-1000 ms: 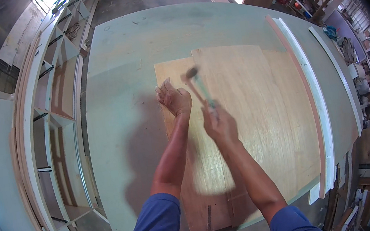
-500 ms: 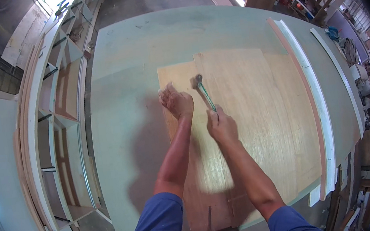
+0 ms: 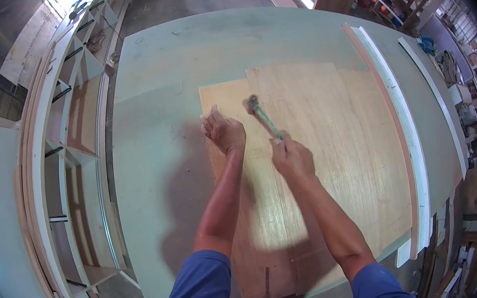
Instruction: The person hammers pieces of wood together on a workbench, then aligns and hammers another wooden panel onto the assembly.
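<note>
In my right hand [image 3: 292,155] is a hammer [image 3: 269,124] with a green handle and a dark head, its fingers wrapped round the handle end. The hammer's head hangs over a narrow plywood strip [image 3: 242,202], left of my right hand. My left hand [image 3: 226,132] is closed at the strip's left edge, fingertips drawn together; what they may pinch is too small to make out. Beside the strip, to the right, a wider plywood sheet [image 3: 336,167] lies along it. Both boards rest on a large pale green panel [image 3: 145,118].
A pinkish wooden batten and a white strip [image 3: 390,100] lie along the panel's right side, with another white strip [image 3: 433,89] farther right. Left of the panel stands a long shelved cabinet frame [image 3: 84,180]. Offcuts [image 3: 462,270] are stacked at the lower right.
My right hand has shifted a little right, and the hammer now slants more, its head slightly farther left. My left hand keeps its place on the board's edge.
</note>
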`<state>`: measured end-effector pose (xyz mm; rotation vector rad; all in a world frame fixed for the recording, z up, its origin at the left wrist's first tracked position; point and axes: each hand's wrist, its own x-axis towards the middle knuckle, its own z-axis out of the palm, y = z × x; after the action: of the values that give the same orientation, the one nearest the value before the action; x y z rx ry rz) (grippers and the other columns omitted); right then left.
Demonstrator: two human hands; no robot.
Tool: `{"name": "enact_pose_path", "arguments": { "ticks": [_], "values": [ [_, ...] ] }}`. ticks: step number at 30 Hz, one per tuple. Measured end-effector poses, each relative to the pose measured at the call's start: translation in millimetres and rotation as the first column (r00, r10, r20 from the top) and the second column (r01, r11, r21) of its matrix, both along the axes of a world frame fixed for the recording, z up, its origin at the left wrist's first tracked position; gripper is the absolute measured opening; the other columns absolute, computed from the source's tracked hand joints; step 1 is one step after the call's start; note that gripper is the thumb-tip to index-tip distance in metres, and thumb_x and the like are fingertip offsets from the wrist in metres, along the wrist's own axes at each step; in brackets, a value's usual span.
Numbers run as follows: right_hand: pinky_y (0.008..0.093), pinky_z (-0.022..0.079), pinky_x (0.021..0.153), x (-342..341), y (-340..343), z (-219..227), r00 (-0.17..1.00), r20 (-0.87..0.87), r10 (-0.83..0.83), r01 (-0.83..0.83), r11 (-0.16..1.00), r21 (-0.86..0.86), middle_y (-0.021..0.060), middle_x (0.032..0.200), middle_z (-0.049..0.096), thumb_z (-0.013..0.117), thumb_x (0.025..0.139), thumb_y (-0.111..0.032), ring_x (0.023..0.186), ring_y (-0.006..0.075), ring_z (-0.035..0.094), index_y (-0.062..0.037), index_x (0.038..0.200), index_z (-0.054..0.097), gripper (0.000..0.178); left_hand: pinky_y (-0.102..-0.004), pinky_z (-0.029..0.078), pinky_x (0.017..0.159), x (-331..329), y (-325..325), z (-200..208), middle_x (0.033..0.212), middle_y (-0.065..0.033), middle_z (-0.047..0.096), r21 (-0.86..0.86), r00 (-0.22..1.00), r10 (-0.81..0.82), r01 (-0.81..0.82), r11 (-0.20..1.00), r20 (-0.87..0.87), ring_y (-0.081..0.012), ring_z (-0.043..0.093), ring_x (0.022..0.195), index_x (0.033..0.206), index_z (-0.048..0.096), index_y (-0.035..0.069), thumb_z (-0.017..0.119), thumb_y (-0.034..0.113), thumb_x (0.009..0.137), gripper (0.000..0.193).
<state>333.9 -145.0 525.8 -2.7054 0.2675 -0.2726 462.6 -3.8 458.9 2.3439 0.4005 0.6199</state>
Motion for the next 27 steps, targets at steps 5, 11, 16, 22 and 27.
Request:
{"name": "enact_pose_path", "arguments": {
  "ticks": [5, 11, 16, 22, 27],
  "values": [
    [0.0441, 0.053, 0.056, -11.4, 10.8, 76.8, 0.965, 0.261, 0.023, -0.085, 0.970, 0.226, 0.0184, 0.078, 0.068, 0.061, 0.099, -0.029, 0.065, 0.0365, 0.068, -0.0075, 0.121, 0.066, 0.031, -0.0530, 0.021, 0.122, -1.7, 19.7, -6.3, 0.140, -0.0187, 0.055, 0.047, 0.998, 0.025, -0.022, 0.999, -0.053, -0.0440, 0.037, 0.143, 0.141, 0.049, 0.005, 0.058, 0.008, 0.085, 0.057],
    [0.0403, 0.052, 0.055, -37.2, -36.6, 41.9, 0.917, 0.350, 0.191, -0.248, 0.961, 0.124, 0.0128, 0.079, 0.067, 0.064, 0.097, -0.025, 0.065, 0.0288, 0.066, -0.0085, 0.113, 0.071, 0.024, -0.0524, 0.021, 0.122, 0.0, 13.7, -19.8, 0.142, -0.0201, 0.055, -0.162, 0.998, 0.000, 0.010, 0.987, 0.062, -0.0435, 0.037, 0.143, 0.142, 0.049, 0.002, 0.050, 0.012, 0.091, 0.052],
    [0.0382, 0.052, 0.054, -34.6, -40.5, 12.6, 0.907, 0.178, 0.381, -0.373, 0.925, -0.079, 0.0092, 0.078, 0.062, 0.069, 0.091, -0.022, 0.063, 0.0262, 0.062, -0.0133, 0.117, 0.073, 0.028, -0.0449, 0.033, 0.116, 0.9, 39.1, -33.6, 0.139, -0.0204, 0.059, -0.342, 0.994, -0.044, 0.075, 0.937, 0.098, -0.0396, 0.049, 0.134, 0.138, 0.054, 0.001, 0.045, 0.022, 0.098, 0.046],
    [0.0413, 0.052, 0.057, 9.4, -50.0, 13.1, 0.799, 0.080, 0.596, -0.567, 0.791, -0.231, 0.0064, 0.078, 0.060, 0.072, 0.086, -0.021, 0.065, 0.0266, 0.063, -0.0176, 0.116, 0.073, 0.030, -0.0441, 0.048, 0.096, -2.1, 91.9, -8.3, 0.113, -0.0191, 0.072, -0.411, 0.978, -0.056, 0.135, 0.901, 0.200, -0.0376, 0.066, 0.108, 0.133, 0.059, 0.004, 0.040, 0.030, 0.105, 0.043],
    [0.0416, 0.053, 0.058, 45.6, -61.8, 2.4, 0.945, 0.173, 0.277, -0.255, 0.957, -0.141, 0.0078, 0.079, 0.060, 0.072, 0.085, -0.020, 0.064, 0.0282, 0.063, -0.0181, 0.116, 0.073, 0.031, -0.0468, 0.051, 0.087, -6.5, 77.5, -1.6, 0.103, -0.0182, 0.074, -0.439, 0.992, -0.057, 0.101, 0.893, 0.113, -0.0386, 0.069, 0.099, 0.131, 0.060, 0.005, 0.040, 0.030, 0.106, 0.041]
  ]
}}
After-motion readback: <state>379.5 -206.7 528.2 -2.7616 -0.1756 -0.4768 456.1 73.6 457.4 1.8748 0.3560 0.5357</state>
